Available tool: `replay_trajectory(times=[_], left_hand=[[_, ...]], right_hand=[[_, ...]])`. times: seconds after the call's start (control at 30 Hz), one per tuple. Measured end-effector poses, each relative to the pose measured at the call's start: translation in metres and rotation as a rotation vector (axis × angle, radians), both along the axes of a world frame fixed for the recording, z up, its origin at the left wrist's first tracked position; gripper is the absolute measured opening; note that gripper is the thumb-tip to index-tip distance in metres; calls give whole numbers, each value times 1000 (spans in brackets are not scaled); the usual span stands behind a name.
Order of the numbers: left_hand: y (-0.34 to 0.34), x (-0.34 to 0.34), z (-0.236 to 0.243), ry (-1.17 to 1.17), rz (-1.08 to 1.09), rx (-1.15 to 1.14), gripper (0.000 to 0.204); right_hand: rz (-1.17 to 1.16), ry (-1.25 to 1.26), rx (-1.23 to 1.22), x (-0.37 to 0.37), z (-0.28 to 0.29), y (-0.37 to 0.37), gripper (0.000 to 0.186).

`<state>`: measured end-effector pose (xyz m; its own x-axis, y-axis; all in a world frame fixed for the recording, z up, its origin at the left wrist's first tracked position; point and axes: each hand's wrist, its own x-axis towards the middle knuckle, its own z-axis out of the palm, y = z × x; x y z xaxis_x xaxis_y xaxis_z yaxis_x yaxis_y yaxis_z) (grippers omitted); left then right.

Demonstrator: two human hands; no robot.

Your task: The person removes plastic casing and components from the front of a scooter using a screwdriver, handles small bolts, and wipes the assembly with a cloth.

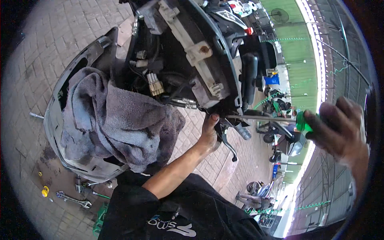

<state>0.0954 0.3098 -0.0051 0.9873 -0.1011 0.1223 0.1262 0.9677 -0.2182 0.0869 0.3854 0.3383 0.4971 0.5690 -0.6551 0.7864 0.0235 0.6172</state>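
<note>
My right hand (340,130) is closed round the green handle of a screwdriver (264,118). Its long metal shaft runs leftward, with the tip at the lower edge of the black motorcycle panel (228,76). Just below that tip is my left hand (209,134), thumb raised against the panel's edge and next to the brake lever (229,147). The other left fingers are hidden behind, so what they grip does not show. White connectors (154,85) and wiring are exposed inside the opened front. A grey towel (124,116) is draped over the pale scooter bodywork (54,116).
On the paved floor at lower left lie an adjustable wrench (76,199), a yellow object (45,191) and other tools, beside a green crate (101,220). More motorcycles (294,146), a blue bin (272,79) and coiled green hoses (286,39) are along the right.
</note>
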Motion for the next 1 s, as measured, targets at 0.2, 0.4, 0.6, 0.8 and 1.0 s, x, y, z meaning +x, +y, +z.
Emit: replay_trajectory(times=[0.2, 0.4, 0.6, 0.8, 1.0], left_hand=[[-3, -2, -4, 21, 44, -54, 75], [-17, 5, -10, 55, 79, 4, 79], [-7, 6, -5, 0, 109, -35, 79], [-7, 2, -3, 17, 133, -47, 77], [-12, 1, -2, 22, 69, -53, 76]], right_hand=[[-655, -45, 152, 21, 2, -6, 41], [-590, 65, 288, 15, -6, 8, 38], [210, -10, 9, -7, -4, -9, 38], [-42, -34, 56, -3, -6, -7, 38], [-853, -81, 274, 14, -6, -1, 32]])
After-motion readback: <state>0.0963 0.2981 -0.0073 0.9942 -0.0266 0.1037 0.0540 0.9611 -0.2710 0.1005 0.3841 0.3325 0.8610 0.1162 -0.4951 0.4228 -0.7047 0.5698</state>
